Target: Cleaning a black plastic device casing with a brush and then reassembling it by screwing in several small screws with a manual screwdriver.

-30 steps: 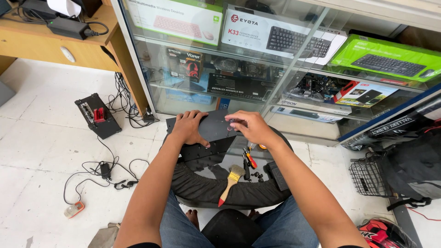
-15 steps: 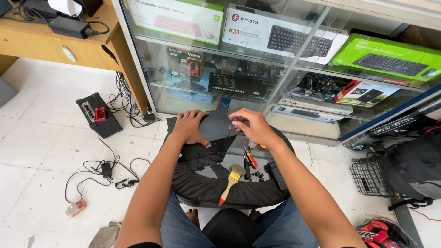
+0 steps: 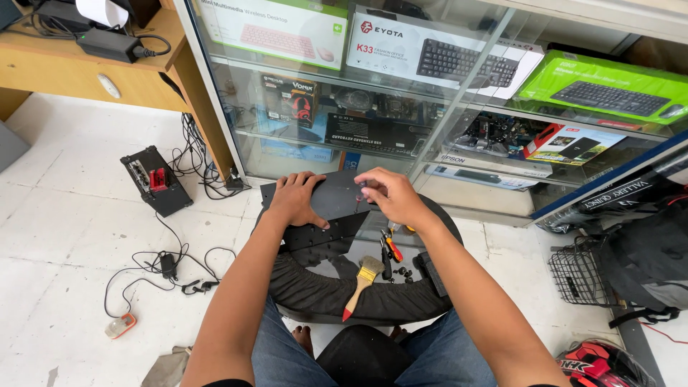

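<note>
Green keyboard box (image 3: 605,89) shelved top right; left hand (image 3: 297,198) flat on black panel (image 3: 331,204), right hand (image 3: 390,197) in pinching grip on small screwdriver (image 3: 359,195) over it.

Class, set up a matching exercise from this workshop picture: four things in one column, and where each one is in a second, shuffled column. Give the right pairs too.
Things:
1. left hand
2. paintbrush
3. wire basket
4. power adapter

Places:
A. on the wooden desk, top left
B. flat on the black panel
C. on the floor at the right
D. on the round black table, near its front edge

Pairs: 1-B, 2-D, 3-C, 4-A
</note>
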